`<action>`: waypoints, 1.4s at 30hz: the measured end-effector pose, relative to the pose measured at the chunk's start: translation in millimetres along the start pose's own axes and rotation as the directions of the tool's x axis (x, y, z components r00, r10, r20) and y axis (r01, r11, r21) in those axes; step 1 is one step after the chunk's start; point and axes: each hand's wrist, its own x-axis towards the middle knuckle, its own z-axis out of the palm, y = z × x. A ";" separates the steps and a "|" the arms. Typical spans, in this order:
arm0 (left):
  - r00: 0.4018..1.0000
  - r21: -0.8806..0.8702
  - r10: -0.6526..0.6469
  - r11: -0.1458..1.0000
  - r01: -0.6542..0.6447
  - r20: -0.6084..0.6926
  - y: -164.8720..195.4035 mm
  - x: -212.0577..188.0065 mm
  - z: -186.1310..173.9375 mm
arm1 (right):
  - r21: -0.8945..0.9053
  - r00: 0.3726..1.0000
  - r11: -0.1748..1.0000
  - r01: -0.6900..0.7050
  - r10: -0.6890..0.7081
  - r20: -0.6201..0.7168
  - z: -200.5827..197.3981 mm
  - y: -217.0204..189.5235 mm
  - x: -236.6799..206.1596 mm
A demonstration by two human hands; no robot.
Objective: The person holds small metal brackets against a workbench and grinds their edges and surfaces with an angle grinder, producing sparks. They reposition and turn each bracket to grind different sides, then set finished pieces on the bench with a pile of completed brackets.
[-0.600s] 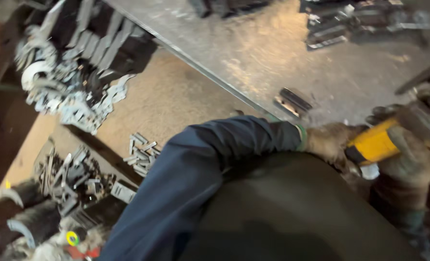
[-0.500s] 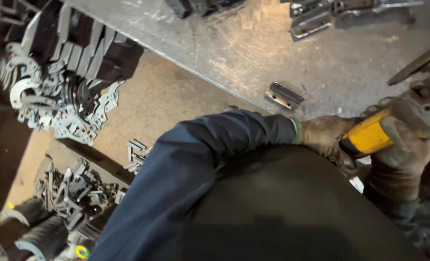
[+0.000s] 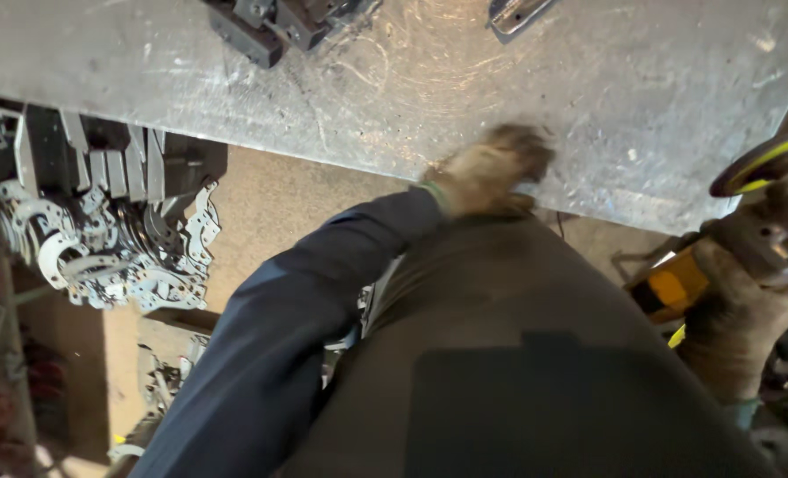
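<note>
L→R: stamped metal parts (image 3: pixel 111 257) piled on floor. Your gloved left hand (image 3: pixel 491 168) rests at steel table (image 3: pixel 234 97) edge, blurred, finger state can't tell. Right hand (image 3: pixel 748 301) clamped on yellow grinder (image 3: pixel 677 288), off table edge. Step: between passes, prob. Next needs steady workpiece grip.

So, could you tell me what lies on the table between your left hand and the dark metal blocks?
Only bare, scratched steel table between left hand and blocks, head view.

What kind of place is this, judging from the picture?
Probably a metal workshop: a scratched steel table, piles of cut metal parts beside it, and the gloved right hand holding a yellow grinder.
</note>
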 end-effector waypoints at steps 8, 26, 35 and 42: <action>0.992 -0.064 0.079 0.994 -0.085 -0.095 -57.9 -38.8 24.9 | -0.026 0.981 0.995 -0.095 0.089 -0.173 12.5 4.4 -49.9; 0.910 -0.147 0.087 0.976 -0.159 -0.407 -111.9 -71.5 15.0 | -0.135 0.981 0.980 -0.143 0.123 -0.149 52.0 48.1 -37.9; 0.793 -0.857 -0.606 0.441 0.266 -0.066 -46.7 -74.9 35.4 | -0.094 0.983 0.984 -0.152 0.141 -0.115 34.1 46.8 -50.3; 0.924 -0.992 -0.377 -0.072 -0.103 -0.069 -15.8 -69.3 77.1 | -0.123 0.983 0.984 -0.131 0.113 -0.143 -3.3 43.3 -60.7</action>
